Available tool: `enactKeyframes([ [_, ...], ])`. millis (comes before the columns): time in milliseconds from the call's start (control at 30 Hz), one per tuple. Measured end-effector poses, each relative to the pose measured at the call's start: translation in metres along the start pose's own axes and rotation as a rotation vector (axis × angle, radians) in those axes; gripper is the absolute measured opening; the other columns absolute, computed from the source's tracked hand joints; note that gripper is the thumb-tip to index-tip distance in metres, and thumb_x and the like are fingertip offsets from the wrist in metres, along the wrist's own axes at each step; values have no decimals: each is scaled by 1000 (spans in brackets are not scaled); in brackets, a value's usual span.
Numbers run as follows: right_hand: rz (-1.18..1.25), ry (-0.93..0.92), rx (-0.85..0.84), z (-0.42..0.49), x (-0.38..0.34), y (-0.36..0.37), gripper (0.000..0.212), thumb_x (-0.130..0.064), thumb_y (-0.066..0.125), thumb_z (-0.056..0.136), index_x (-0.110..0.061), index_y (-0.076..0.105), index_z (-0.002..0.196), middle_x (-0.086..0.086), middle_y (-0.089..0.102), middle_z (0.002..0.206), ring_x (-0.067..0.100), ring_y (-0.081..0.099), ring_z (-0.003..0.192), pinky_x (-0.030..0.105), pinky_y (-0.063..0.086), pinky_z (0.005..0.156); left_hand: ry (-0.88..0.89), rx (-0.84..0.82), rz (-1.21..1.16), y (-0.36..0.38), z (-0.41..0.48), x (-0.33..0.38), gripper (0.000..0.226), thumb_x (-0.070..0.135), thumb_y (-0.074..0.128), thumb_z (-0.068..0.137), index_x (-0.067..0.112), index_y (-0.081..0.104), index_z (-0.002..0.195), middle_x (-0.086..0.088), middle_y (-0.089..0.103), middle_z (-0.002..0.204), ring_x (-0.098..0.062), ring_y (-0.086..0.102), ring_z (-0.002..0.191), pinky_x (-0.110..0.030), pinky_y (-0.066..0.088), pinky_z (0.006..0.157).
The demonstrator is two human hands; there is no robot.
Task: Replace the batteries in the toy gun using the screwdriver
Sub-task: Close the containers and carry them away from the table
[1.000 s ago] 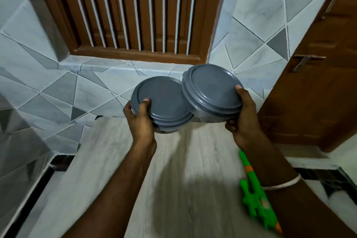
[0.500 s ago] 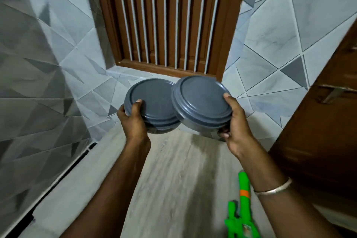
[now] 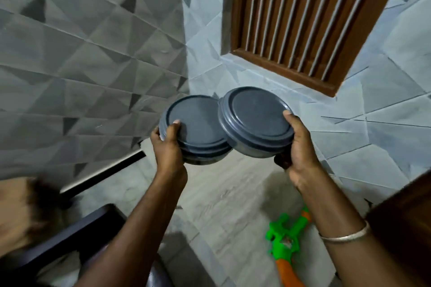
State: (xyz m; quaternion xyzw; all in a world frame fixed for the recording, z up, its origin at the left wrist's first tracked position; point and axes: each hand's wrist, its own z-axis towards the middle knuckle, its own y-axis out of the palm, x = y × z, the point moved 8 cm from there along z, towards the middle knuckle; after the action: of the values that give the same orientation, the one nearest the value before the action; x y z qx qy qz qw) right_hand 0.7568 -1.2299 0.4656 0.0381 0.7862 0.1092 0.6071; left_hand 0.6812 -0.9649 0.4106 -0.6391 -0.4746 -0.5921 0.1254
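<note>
I hold two round grey lidded containers in the air, touching each other. My left hand point(image 3: 168, 147) grips the left container point(image 3: 198, 126) at its near rim. My right hand point(image 3: 297, 147) grips the right container point(image 3: 255, 119), which overlaps the left one slightly. The green and orange toy gun point(image 3: 288, 240) lies on the pale floor at the lower right, below my right forearm. No screwdriver or batteries are in sight.
Grey patterned tile walls meet in a corner ahead. A brown wooden louvred window point(image 3: 300, 21) is at the upper right, brown wood point(image 3: 405, 223) at the right edge. A dark chair or stool point(image 3: 77, 235) and a blurred brownish shape point(image 3: 21, 209) sit at the lower left.
My view has swung left and tilted, so the window moved to the upper right. Both hands still hold the containers together. The dark furniture at lower left has come into view.
</note>
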Motion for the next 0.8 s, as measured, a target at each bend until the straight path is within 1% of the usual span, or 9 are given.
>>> enactKeyframes([
  [100,-20,26,-94,-19,18,26,30,-55,55,88,-32,68,102,-11,71,82,10,56,66,25,31,51,40,59,-18,-45,-14,17,49,35,69,90,25,47,133,-7,66,121,-25,68,107,-45,58,84],
  [167,-38,38,-150,-29,29,43,37,-56,56,87,-30,69,110,-7,75,95,12,63,78,26,36,57,63,93,-40,-71,-24,24,48,34,67,92,24,45,134,-6,65,119,-22,67,103,-42,58,79],
  [233,-49,45,-192,-40,36,64,38,-56,56,87,-31,69,112,-7,74,96,13,62,82,27,36,58,77,125,-45,-97,-36,32,48,34,66,93,24,44,134,-5,64,118,-21,66,103,-40,58,79],
  [400,-76,65,-329,-80,55,131,32,-56,57,86,-36,70,107,-12,73,93,14,60,87,31,35,63,154,248,-95,-186,-62,65,49,37,70,88,25,49,130,-11,65,126,-29,66,112,-55,55,95],
  [467,-83,73,-385,-102,66,163,37,-57,57,85,-35,70,111,-11,74,97,15,62,91,32,36,65,179,298,-93,-227,-72,85,53,43,73,81,28,51,127,-10,67,124,-31,68,112,-65,53,93],
  [533,-98,85,-451,-132,76,195,39,-58,56,86,-32,70,113,-8,75,100,15,64,90,31,39,64,208,352,-108,-270,-85,102,58,46,75,76,28,51,126,-10,68,122,-33,69,110,-67,53,90],
  [633,-100,101,-513,-176,98,239,36,-57,56,88,-31,71,109,-6,76,101,16,68,90,31,44,66,224,410,-106,-333,-107,127,58,47,75,75,26,52,124,-11,70,120,-34,70,108,-65,56,87],
  [733,-43,125,-581,-225,120,281,39,-53,57,89,-26,71,113,-2,76,103,19,70,94,34,50,72,266,450,-135,-394,-131,149,46,38,71,85,23,52,124,-14,68,121,-32,69,106,-54,59,87],
  [800,-35,150,-610,-264,137,310,39,-52,57,89,-24,70,113,-5,75,92,11,70,72,25,49,52,282,467,-153,-438,-148,165,41,31,68,91,22,51,127,-13,68,118,-29,70,103,-46,60,84],
])
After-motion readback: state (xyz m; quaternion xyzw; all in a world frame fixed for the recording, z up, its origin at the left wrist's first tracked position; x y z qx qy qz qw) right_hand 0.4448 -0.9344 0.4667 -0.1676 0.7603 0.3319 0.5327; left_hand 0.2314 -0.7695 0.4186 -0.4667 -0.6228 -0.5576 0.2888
